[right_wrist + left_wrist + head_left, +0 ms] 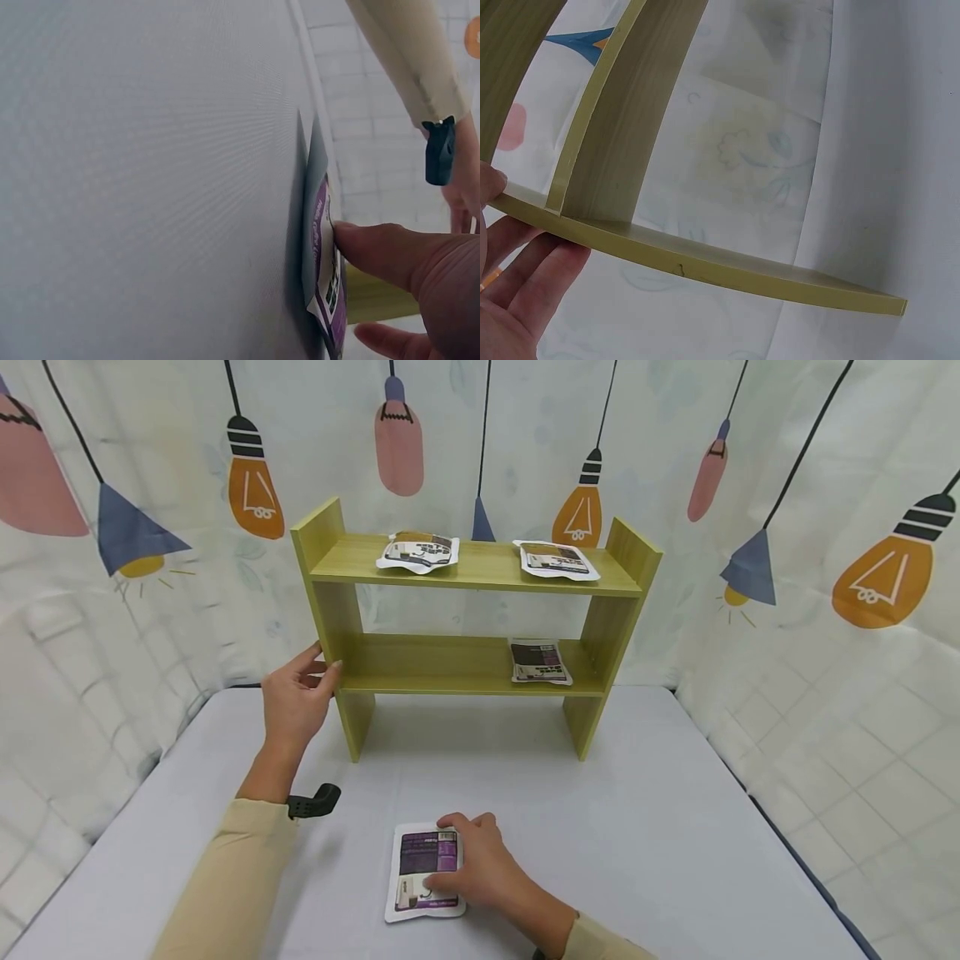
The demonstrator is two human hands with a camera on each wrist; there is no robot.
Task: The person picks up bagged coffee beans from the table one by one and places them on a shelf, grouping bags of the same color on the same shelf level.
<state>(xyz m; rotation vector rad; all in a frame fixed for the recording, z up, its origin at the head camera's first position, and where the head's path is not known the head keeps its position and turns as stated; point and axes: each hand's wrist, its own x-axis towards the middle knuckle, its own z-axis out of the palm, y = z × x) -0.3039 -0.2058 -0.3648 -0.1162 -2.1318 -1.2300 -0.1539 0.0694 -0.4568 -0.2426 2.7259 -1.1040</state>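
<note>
My left hand [294, 703] grips the left side panel of a yellow-green wooden shelf [472, 689], beside its lower board. In the left wrist view, the fingers [551, 281] lie along the panel's outer face, with the thumb over its edge. Low in the head view, my right hand [483, 870] holds a white-edged pouch [427, 860] with a purple and dark label. Its thumb presses on the printed face while a fingertip is at the top right edge. The right wrist view shows the pouch [324, 255] nearly edge-on, close over the white table.
Two white pouches with brown and dark labels, one left [420, 553] and one right [557, 561], lie on the upper board. A dark-labelled pouch [538, 662] lies at the lower board's right. A lamp-patterned curtain [315, 452] encloses the white table [637, 827] at the back and sides.
</note>
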